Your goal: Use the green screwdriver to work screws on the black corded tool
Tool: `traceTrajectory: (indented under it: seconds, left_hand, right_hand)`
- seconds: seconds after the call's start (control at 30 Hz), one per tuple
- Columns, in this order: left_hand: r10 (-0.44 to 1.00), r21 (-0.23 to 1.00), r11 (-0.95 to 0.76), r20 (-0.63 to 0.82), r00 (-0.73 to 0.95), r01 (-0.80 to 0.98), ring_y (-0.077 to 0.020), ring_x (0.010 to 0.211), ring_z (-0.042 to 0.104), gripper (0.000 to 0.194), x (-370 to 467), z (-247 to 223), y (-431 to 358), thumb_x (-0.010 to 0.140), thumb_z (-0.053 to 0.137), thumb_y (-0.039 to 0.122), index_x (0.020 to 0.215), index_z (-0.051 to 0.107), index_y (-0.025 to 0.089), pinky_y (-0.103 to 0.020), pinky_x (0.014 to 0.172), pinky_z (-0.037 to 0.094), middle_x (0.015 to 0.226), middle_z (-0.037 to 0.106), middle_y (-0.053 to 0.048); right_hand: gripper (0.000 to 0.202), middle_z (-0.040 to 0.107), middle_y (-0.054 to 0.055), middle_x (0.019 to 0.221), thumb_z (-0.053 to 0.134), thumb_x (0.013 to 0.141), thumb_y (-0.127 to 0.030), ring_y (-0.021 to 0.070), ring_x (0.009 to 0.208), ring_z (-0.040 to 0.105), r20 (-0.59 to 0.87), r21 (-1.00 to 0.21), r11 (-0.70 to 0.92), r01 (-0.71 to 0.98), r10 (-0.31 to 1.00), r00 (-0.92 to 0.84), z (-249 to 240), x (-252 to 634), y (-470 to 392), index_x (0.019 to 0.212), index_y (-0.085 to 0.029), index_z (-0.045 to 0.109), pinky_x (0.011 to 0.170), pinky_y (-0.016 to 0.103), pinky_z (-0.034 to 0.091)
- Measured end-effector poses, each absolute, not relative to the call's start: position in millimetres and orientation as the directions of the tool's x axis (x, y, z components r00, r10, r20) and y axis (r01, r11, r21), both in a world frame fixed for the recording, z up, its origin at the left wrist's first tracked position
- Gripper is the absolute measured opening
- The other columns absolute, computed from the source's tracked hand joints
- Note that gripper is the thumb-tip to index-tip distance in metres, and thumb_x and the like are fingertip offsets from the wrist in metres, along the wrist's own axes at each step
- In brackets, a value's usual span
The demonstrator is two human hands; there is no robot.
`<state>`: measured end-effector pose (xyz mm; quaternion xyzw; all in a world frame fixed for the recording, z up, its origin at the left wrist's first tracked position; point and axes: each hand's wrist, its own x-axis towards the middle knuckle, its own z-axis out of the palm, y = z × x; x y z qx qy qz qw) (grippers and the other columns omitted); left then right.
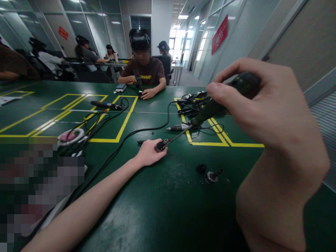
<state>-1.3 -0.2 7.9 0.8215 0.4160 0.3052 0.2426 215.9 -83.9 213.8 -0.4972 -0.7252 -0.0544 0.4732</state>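
My right hand (275, 101), raised in the foreground, is closed around the dark green handle of a screwdriver (206, 112). Its thin shaft slants down to the left and meets the metal end of a black cylindrical tool body (159, 146). Around that body my left hand (150, 153) is closed, resting low over the green table. Whether the screwdriver's tip sits in a screw is too small to tell. Nearer me lie a black cap (201, 169), a round metal part with a stem (211, 177) and several tiny screws (188, 183).
A grey and black electric screwdriver (177, 128) lies beyond my hands, by a heap of black tools and cables (193, 101). Another corded tool (105, 105) and a white ring (70, 137) are left. A black cable (131, 132) crosses the table. A co-worker (147, 70) sits opposite.
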Motion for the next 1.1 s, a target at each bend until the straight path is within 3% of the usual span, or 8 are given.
traceTrajectory:
  seconds: [0.1, 0.3, 0.5, 0.7, 0.9, 1.1]
  left_hand:
    - [0.829, 0.648, -0.541, 0.302, 0.47, 0.536, -0.0112, 0.055, 0.041, 0.034, -2.0, 7.9, -0.3, 0.087, 0.065, 0.033, 0.064, 0.043, 0.022, -0.026, 0.061, 0.03, 0.058, 0.046, 0.005]
    - [0.832, 0.65, -0.536, 0.3, 0.466, 0.539, -0.0114, 0.055, 0.04, 0.036, -2.1, 9.0, -0.8, 0.088, 0.064, 0.034, 0.064, 0.041, 0.022, -0.026, 0.061, 0.03, 0.058, 0.046, 0.005]
    - [0.827, 0.647, -0.545, 0.309, 0.47, 0.534, -0.0117, 0.056, 0.043, 0.034, -2.1, 8.3, -0.2, 0.088, 0.065, 0.034, 0.064, 0.043, 0.022, -0.026, 0.061, 0.031, 0.058, 0.049, 0.004]
    - [0.829, 0.653, -0.541, 0.308, 0.466, 0.53, -0.0117, 0.055, 0.041, 0.034, -1.9, 9.2, -0.5, 0.088, 0.064, 0.034, 0.064, 0.042, 0.022, -0.027, 0.061, 0.031, 0.058, 0.047, 0.004]
    - [0.83, 0.651, -0.538, 0.299, 0.47, 0.535, -0.0113, 0.054, 0.039, 0.034, -1.4, 9.9, -1.2, 0.087, 0.065, 0.033, 0.064, 0.044, 0.022, -0.026, 0.059, 0.029, 0.057, 0.045, 0.005]
    - [0.826, 0.653, -0.545, 0.312, 0.47, 0.525, -0.0109, 0.054, 0.04, 0.033, -1.8, 9.8, -0.9, 0.087, 0.066, 0.032, 0.064, 0.045, 0.021, -0.026, 0.059, 0.03, 0.057, 0.047, 0.005]
  right_hand:
    - [0.039, 0.051, -0.002, 0.062, 0.067, 0.095, -0.052, 0.0118, 0.056, 0.051, 0.734, -0.393, 0.502, 0.771, 0.676, -0.065, 214.1, 215.8, -84.1, 0.071, -0.022, 0.061, 0.05, 0.028, 0.039]
    - [0.009, 0.062, 0.0, 0.077, 0.065, 0.083, -0.031, 0.0129, 0.068, 0.058, 0.725, -0.416, 0.478, 0.773, 0.688, -0.036, 214.4, 216.6, -85.8, 0.081, -0.022, 0.065, 0.059, 0.027, 0.046]
    - [0.04, 0.051, -0.002, 0.062, 0.068, 0.091, -0.056, 0.0129, 0.057, 0.05, 0.723, -0.418, 0.496, 0.761, 0.689, -0.053, 215.6, 215.2, -84.9, 0.071, -0.023, 0.06, 0.051, 0.03, 0.038]
    - [0.01, 0.063, -0.001, 0.079, 0.063, 0.085, -0.031, 0.0135, 0.073, 0.061, 0.732, -0.376, 0.498, 0.781, 0.677, -0.078, 214.5, 217.3, -86.1, 0.083, -0.022, 0.066, 0.066, 0.029, 0.047]
    - [0.042, 0.043, -0.003, 0.058, 0.068, 0.089, -0.057, 0.0129, 0.055, 0.048, 0.719, -0.451, 0.495, 0.743, 0.695, -0.026, 215.9, 212.0, -87.4, 0.067, -0.022, 0.06, 0.052, 0.031, 0.036]
    - [0.011, 0.063, -0.001, 0.076, 0.064, 0.085, -0.031, 0.0134, 0.069, 0.058, 0.729, -0.381, 0.486, 0.787, 0.682, -0.068, 215.6, 217.7, -86.0, 0.081, -0.022, 0.068, 0.061, 0.028, 0.044]
